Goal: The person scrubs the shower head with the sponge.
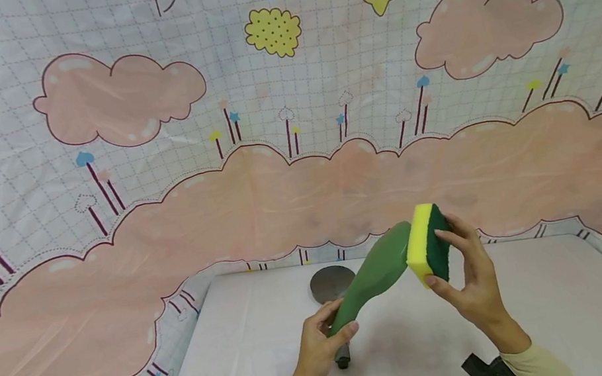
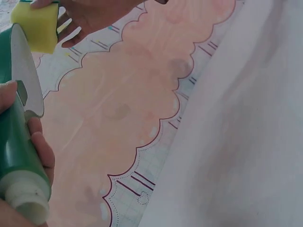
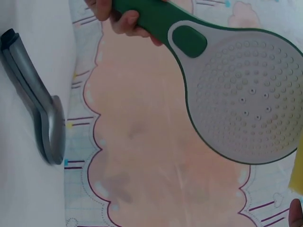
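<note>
My left hand (image 1: 318,347) grips the handle of a green shower head (image 1: 379,270), held tilted up above the table. Its light grey, nubbed spray face (image 3: 253,90) and green oval button (image 3: 190,41) show in the right wrist view. At the left, the left wrist view shows the handle's open threaded end (image 2: 29,203). My right hand (image 1: 477,281) pinches a yellow sponge (image 1: 423,237) with a dark green scouring side. The sponge's yellow side faces the rim of the shower head, at or very close to it; contact is hard to tell.
A second, grey shower head (image 1: 331,282) lies on the white table (image 1: 244,346), behind and below my left hand. Its handle points toward me. A patterned cloth (image 1: 303,201) with clouds and stars hangs behind the table and along its sides.
</note>
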`<state>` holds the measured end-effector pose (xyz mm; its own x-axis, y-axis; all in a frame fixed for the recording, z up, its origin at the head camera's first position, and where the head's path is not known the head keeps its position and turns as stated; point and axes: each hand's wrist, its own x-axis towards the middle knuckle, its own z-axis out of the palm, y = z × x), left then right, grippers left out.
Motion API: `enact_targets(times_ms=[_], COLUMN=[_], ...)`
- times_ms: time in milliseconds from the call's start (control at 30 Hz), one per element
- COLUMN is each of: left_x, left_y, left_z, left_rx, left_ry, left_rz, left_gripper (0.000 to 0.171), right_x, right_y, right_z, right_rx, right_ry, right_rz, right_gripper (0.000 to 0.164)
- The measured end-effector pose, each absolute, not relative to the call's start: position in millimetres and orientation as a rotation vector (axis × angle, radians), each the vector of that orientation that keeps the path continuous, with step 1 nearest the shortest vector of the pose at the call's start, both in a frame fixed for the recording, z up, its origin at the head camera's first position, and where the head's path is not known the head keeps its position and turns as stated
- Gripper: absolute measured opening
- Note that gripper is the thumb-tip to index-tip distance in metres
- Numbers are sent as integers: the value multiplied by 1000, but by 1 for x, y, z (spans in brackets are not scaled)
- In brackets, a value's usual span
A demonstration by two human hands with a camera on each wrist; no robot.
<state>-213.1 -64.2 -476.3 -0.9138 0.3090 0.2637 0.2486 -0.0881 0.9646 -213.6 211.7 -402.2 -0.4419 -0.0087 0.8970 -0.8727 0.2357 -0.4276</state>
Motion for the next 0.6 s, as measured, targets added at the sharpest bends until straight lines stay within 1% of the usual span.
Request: enact_targets(times_ms=[133,267,467,600], left_x=[-210,-207,-207,-207], left_y=[-60,-58,-55,-54], left_z=[-475,-474,-474,-473], left_rx=[588,547,531,538], left_ry=[2009,1918,1870,1872], left_rz=[2248,2322,2386,2392], left_gripper=[47,44,42,41], right_x=[-216,-217,-218,-218], right_y=[205,200,194,191], right_z=[-402,-401,-401,-400], right_rx=[789,749,714,709], right_ry=[-1699,-1714,-1719,-1706], right_rz=[1260,1186,1001,955], right_gripper=[65,67,74,72])
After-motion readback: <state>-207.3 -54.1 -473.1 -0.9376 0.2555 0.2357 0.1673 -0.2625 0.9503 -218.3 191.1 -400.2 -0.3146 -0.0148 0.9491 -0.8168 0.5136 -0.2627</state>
